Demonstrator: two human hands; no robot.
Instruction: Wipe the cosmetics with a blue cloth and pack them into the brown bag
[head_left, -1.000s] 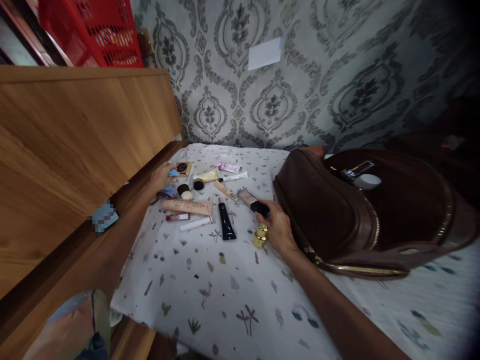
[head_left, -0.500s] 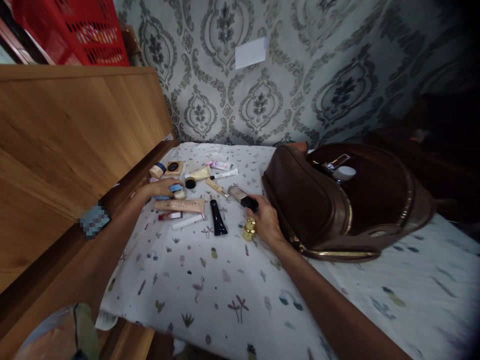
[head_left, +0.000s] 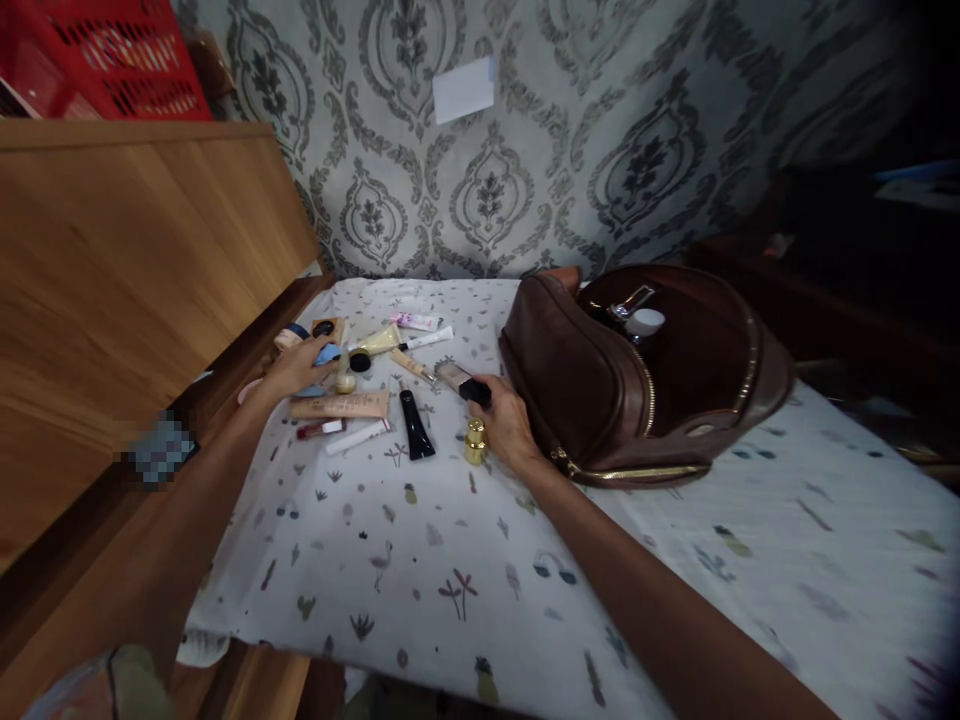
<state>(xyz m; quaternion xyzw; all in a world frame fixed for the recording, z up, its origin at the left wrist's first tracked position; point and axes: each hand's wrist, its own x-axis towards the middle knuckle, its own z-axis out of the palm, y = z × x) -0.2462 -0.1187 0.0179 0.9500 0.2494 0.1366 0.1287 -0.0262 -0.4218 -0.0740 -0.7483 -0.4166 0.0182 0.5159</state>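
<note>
My left hand (head_left: pixel 294 368) is closed on a small blue thing (head_left: pixel 328 354) at the left of a scatter of cosmetics on the printed sheet (head_left: pixel 420 560). My right hand (head_left: pixel 504 425) grips a foundation bottle (head_left: pixel 463 381) with a black cap, next to a gold-capped bottle (head_left: pixel 474 441). Between the hands lie a peach tube (head_left: pixel 341 405), a black tube (head_left: pixel 413 427), a white stick (head_left: pixel 358 437) and a red lipstick (head_left: pixel 319 429). An open brown bag (head_left: pixel 600 390) lies just right of my right hand.
A wooden headboard (head_left: pixel 135 260) runs along the left. Patterned wallpaper (head_left: pixel 525 150) backs the bed, with a white note (head_left: pixel 463 88) stuck on it. A red crate (head_left: pixel 97 60) sits on top at upper left. Dark furniture (head_left: pixel 862 260) stands at the right.
My left hand drew back from the compact at the far end, carrying the small blue thing over the peach tube. My right hand keeps its grip on the foundation bottle. The view has swung right.
</note>
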